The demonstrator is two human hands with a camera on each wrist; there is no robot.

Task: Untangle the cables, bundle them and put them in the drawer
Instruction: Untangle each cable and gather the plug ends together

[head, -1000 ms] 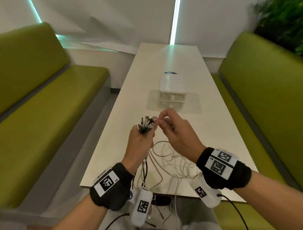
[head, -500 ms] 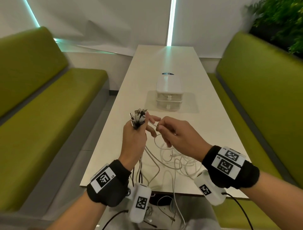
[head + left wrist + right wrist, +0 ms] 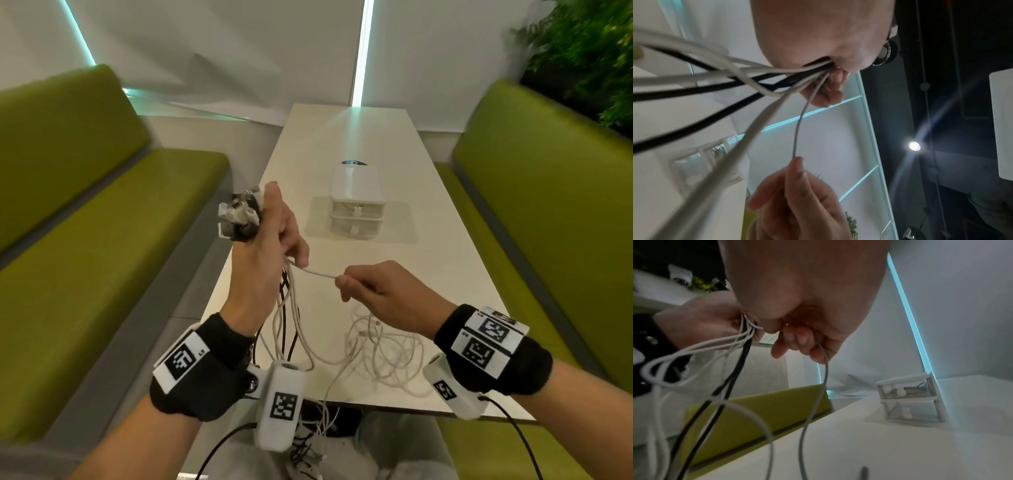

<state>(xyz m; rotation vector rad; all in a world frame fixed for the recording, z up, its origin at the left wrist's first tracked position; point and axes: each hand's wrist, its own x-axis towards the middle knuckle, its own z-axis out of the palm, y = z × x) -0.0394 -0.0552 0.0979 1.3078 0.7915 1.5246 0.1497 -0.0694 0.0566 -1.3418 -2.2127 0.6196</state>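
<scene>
My left hand (image 3: 270,240) is raised above the table's left edge and grips a bundle of white and black cables (image 3: 289,318), with their plug ends (image 3: 239,217) sticking out above the fist. My right hand (image 3: 373,291) pinches one thin white cable (image 3: 317,272) that runs taut from the left fist. In the left wrist view that cable (image 3: 797,133) stretches from the fist down to the right hand's fingertips (image 3: 797,162). A loose tangle of white cable (image 3: 383,353) lies on the table under the right hand. The small white two-drawer box (image 3: 356,202) stands mid-table, both drawers closed.
The long white table (image 3: 428,246) runs away from me between two green benches (image 3: 85,240) (image 3: 548,205). Some cable ends hang off the near table edge (image 3: 315,421) over my lap. A plant (image 3: 589,51) stands at the back right.
My left hand has lifted and swung left with the bundle. My right hand has drawn away to the right and down, pulling one white cable taut between the two hands.
</scene>
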